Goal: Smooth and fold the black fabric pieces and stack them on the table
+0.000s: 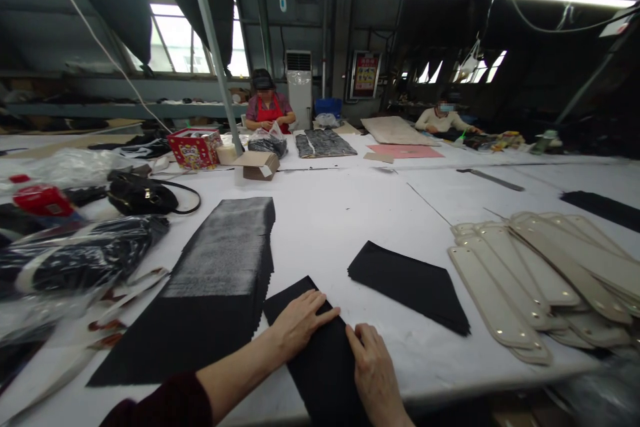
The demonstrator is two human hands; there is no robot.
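A long black fabric piece (325,363) lies at the table's front edge, slanting toward me. My left hand (303,320) rests on top of it, palm down, fingers stretched out and the thumb reaching toward its right edge. At that edge my right hand (373,363) has its fingers curled, the index fingertip on the fabric's border. To the left spreads a fanned stack of black fabric pieces (215,253), grey and fuzzy over its upper part. A smaller stack of black pieces (407,287) sits to the right, apart from both hands.
Beige riveted panels (510,287) are piled at the right on the white table (320,213). Plastic-wrapped dark goods (85,253), a black handbag (143,193) and a red bottle (43,200) crowd the left. A pole (215,47) rises beyond a cardboard box (256,165). Two people sit across the table.
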